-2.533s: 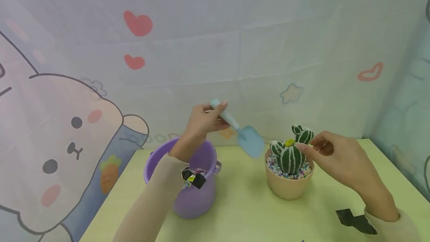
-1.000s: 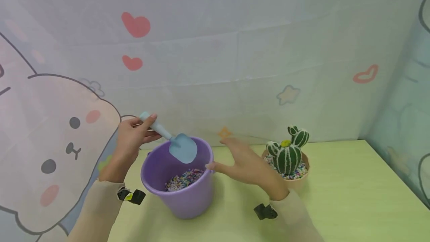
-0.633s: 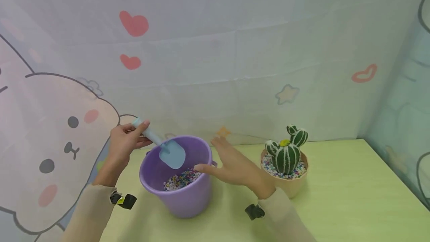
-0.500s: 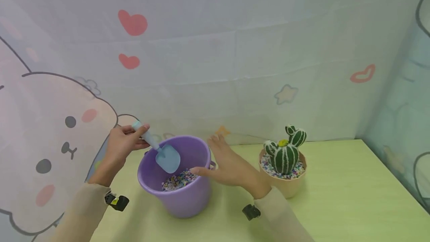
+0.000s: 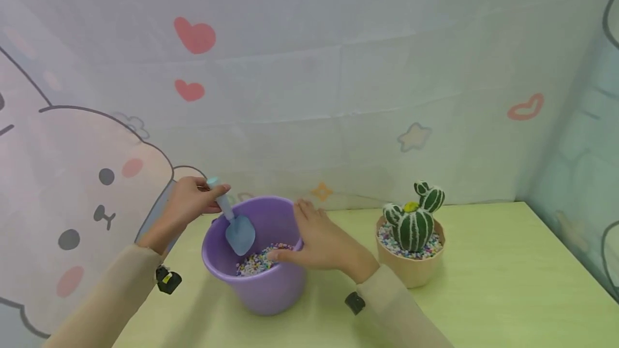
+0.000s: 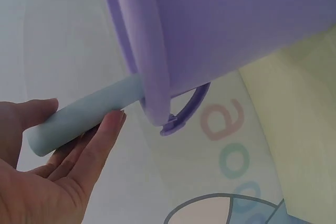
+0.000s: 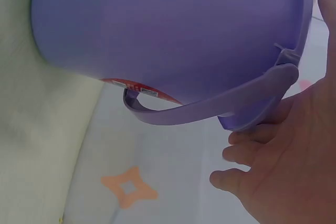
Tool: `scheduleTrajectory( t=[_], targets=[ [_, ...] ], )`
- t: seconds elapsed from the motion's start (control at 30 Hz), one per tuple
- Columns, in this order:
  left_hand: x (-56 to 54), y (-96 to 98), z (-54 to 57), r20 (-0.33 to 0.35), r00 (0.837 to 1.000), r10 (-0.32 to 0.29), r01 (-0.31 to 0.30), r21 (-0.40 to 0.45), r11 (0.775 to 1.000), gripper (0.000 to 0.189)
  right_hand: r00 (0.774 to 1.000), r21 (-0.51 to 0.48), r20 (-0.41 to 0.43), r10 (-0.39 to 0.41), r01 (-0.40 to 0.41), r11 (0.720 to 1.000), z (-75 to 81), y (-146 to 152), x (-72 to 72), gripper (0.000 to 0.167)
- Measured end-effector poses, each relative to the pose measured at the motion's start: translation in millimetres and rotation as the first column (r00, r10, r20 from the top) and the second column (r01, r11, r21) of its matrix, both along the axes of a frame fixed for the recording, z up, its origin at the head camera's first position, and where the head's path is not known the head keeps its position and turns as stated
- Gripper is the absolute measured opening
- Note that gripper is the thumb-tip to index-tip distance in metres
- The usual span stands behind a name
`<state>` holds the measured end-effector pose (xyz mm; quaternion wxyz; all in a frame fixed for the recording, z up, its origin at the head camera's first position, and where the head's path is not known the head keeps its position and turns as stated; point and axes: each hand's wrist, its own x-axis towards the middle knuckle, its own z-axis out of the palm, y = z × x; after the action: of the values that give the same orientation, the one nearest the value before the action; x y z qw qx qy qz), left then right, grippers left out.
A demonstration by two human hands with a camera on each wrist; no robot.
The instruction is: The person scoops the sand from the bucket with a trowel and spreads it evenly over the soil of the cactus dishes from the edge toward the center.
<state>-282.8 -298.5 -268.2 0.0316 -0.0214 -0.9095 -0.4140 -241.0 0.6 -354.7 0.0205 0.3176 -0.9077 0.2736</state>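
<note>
My left hand pinches the pale blue handle of a toy shovel between thumb and fingers. Its blade points down inside a purple bucket, above a layer of small colourful beads. In the left wrist view the shovel's handle sticks out past the rim, and the blade is hidden by the bucket. My right hand lies at the bucket's right rim with fingers extended and thumb apart. From the right wrist, the fingers are near the rim and the bucket's handle; firm contact cannot be told.
Right of the bucket stands a peach pot with a green knitted cactus set in beads. Both stand on a yellow-green table. A printed cloth backdrop hangs behind and along the right side.
From above the table near the cactus, my left hand has carried the shovel left and lowered its blade into the bucket. My right hand has moved from the cactus to the bucket's rim.
</note>
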Motion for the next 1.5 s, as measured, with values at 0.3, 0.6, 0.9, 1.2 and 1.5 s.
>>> scheduleTrajectory(
  t=[0.3,0.6,0.9,1.2,1.5],
  targets=[
    [-7.1,0.4,-4.0,0.041,0.999,-0.018,0.022,-0.107,0.994,0.049,1.0,0.027,-0.024,-0.018,0.019,0.999,-12.4,-4.9,-2.2,0.126],
    [-12.4,7.1,4.8,0.065,0.998,-0.019,0.034,-0.235,0.971,0.045,1.0,0.012,0.026,-0.013,0.013,1.0,-11.5,-2.4,-3.4,0.13],
    [-19.2,27.4,3.3,0.125,0.989,-0.083,0.108,-0.216,0.97,0.032,1.0,-0.04,0.023,0.003,-0.002,0.999,-13.9,-1.9,-5.9,0.123],
    [-22.4,51.4,-2.1,0.152,0.985,-0.088,0.117,-0.2,0.973,0.031,0.999,-0.066,0.031,0.009,-0.007,0.998,-16.0,0.0,-5.3,0.123],
    [-23.5,62.6,-9.8,0.233,0.961,-0.149,0.196,-0.191,0.962,0.029,0.999,-0.1,0.032,0.031,-0.028,0.995,-13.7,-3.5,-4.4,0.118]
  ],
)
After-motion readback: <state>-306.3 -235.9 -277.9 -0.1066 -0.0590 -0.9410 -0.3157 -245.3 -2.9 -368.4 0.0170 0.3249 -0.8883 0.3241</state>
